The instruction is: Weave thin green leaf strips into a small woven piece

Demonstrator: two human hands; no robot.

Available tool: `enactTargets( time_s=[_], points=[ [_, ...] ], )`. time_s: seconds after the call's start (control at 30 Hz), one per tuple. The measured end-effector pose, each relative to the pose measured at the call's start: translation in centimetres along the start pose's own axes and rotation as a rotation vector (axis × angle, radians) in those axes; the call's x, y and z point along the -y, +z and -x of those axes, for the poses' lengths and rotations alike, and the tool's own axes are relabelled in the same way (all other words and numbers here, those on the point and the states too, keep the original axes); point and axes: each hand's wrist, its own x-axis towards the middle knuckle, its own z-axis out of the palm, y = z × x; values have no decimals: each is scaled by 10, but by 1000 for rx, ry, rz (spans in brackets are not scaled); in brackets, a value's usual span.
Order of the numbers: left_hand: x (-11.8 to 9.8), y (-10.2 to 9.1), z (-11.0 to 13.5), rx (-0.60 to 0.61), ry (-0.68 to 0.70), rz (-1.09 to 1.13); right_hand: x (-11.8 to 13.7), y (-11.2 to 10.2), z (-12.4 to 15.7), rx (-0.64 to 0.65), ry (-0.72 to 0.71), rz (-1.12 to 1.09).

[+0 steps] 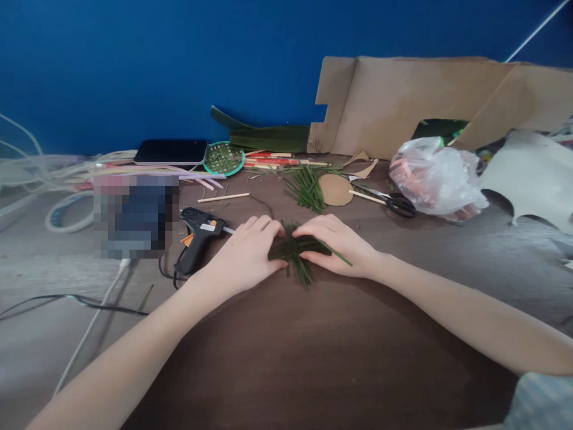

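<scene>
Crossed green leaf strips (295, 254) lie on the dark table between my two hands. My left hand (253, 248) grips their left side, thumb in front and fingers curled behind. From the right, my right hand (338, 245) closes on the strips in the same way, and one long strip sticks out past its palm. Just beyond my hands rests a loose bundle of cut green strips (307, 190), touching a round cardboard disc (336, 190). A black glue gun (200, 236) lies left of my left hand, its nozzle partly hidden behind that hand.
Black-handled scissors (400, 205) and a plastic bag (436, 179) lie to the right, before a cardboard sheet (403, 101). A phone (171, 151), a round green-rimmed piece (224, 158) and a wooden stick (224, 197) lie at the back left. Cables (94, 322) cross the left side.
</scene>
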Motion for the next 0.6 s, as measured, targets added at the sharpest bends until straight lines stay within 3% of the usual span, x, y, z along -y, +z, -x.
enactTargets(
  time_s=[0.23,0.6],
  points=[
    [-3,5,0,-60,-8,-37,3,4,0,-43,-6,72],
    [-5,8,1,-62,-14,-58,8,5,-1,17,-8,50]
  ],
)
